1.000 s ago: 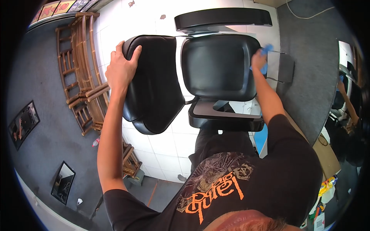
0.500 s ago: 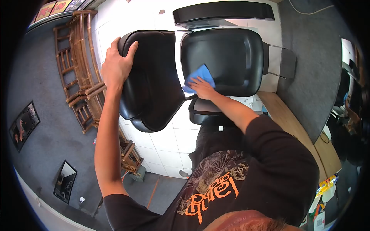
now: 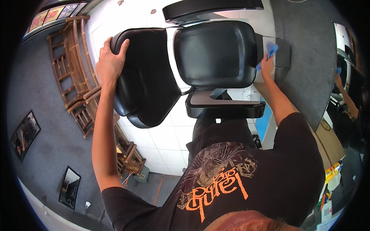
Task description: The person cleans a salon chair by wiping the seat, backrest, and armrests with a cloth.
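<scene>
My left hand [image 3: 110, 61] grips the top edge of a black padded chair backrest [image 3: 148, 73], thumb on the front face and fingers round the far side. To its right lies the black chair seat [image 3: 212, 54], its padding shiny and bare. A blue cloth [image 3: 271, 49] is bunched in my right hand [image 3: 266, 66], which is held just off the seat's front edge, over the footrest [image 3: 282, 53]. One black armrest [image 3: 216, 9] runs along the far side of the seat; the other armrest [image 3: 227, 111] is on my side, close to my body.
A bamboo bench [image 3: 71, 69] stands beyond the backrest on the left. On the right, a wooden counter [image 3: 329, 148] holds packets, with a mirror [image 3: 343, 92] behind it. Small framed mirrors [image 3: 69, 186] hang on the grey wall. White tiles [image 3: 169, 138] cover the floor.
My right hand has carried the blue cloth from the rear of the seat rightward past its front edge. My left hand stays on the backrest; the view has shifted slightly.
</scene>
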`<state>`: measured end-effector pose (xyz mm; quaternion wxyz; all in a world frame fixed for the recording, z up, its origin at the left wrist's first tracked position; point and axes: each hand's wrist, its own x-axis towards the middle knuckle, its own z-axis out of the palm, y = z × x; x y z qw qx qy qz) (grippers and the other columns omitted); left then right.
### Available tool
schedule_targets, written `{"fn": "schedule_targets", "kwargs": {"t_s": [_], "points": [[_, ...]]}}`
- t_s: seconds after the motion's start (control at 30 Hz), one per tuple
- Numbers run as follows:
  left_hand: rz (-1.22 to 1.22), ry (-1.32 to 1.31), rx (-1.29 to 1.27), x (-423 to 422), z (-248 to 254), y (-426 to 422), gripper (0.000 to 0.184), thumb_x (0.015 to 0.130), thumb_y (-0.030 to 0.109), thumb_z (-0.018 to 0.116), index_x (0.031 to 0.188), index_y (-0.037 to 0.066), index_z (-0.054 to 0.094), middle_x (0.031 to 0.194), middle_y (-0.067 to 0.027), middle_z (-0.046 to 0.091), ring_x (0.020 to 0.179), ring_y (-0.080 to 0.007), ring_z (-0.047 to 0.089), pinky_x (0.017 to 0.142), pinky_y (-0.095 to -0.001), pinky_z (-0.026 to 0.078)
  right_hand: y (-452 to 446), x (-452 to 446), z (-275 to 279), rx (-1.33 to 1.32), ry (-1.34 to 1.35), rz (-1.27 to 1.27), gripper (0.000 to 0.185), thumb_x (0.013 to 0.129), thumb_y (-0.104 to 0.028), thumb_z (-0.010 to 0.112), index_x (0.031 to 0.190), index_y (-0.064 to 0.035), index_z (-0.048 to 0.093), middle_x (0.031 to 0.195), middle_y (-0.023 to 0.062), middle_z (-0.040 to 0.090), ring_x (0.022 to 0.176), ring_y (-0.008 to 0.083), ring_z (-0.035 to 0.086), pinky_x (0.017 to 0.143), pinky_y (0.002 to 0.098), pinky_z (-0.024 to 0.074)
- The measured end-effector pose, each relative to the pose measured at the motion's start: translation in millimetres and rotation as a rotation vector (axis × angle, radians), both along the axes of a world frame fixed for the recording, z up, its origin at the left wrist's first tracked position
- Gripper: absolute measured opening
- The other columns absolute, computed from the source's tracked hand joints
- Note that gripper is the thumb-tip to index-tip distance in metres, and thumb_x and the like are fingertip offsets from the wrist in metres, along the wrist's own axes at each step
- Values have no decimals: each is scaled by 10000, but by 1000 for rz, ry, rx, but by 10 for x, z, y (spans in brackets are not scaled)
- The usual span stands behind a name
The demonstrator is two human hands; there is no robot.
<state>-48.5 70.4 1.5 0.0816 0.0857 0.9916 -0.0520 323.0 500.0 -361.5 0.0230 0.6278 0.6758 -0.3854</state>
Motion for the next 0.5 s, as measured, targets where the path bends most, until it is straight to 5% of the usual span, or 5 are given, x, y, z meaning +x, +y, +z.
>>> {"fn": "schedule_targets", "kwargs": {"t_s": [0.07, 0.13, 0.17, 0.33, 0.5], "points": [[-1, -3, 2, 10, 0, 9, 822, 920, 751, 556, 1499, 170, 529, 1335, -161, 663, 1169, -397, 683, 999, -500, 533, -269, -403, -203, -9, 48, -142, 565, 1047, -379, 520, 1483, -20, 505, 1525, 221, 522, 1455, 409, 441, 1190, 530, 339], [18, -8, 25, -3, -20, -1, 829, 906, 764, 567, 1498, 184, 536, 1353, -159, 670, 1197, -395, 674, 1026, -497, 516, -1004, -678, -713, 565, 39, 116, 627, 1015, -304, 568, 1535, 17, 427, 1570, 224, 469, 1509, 437, 353, 1236, 591, 246], [28, -11, 37, -2, -25, -4, 833, 899, 771, 572, 1497, 192, 539, 1362, -157, 673, 1211, -395, 669, 1040, -495, 507, -1428, -819, -646, 563, 104, 163, 664, 974, -224, 609, 1556, 18, 400, 1626, 209, 398, 1548, 445, 268, 1261, 630, 146], [9, -8, 11, 17, 33, 57, 826, 914, 745, 570, 1490, 154, 542, 1371, -156, 662, 1224, -378, 661, 1047, -481, 508, -3199, -1051, -324, 136, 346, 1048, 690, 883, -103, 668, 1537, -80, 451, 1632, 137, 399, 1540, 394, 298, 1279, 566, 184], [-7, -12, 9, 15, 26, 33, 832, 912, 745, 571, 1490, 146, 543, 1377, -145, 662, 1223, -369, 663, 1056, -480, 501, -3333, -606, -75, -79, 385, 1702, 513, 859, -27, 622, 1366, -101, 625, 1593, 61, 485, 1541, 273, 334, 1295, 485, 206]]}}
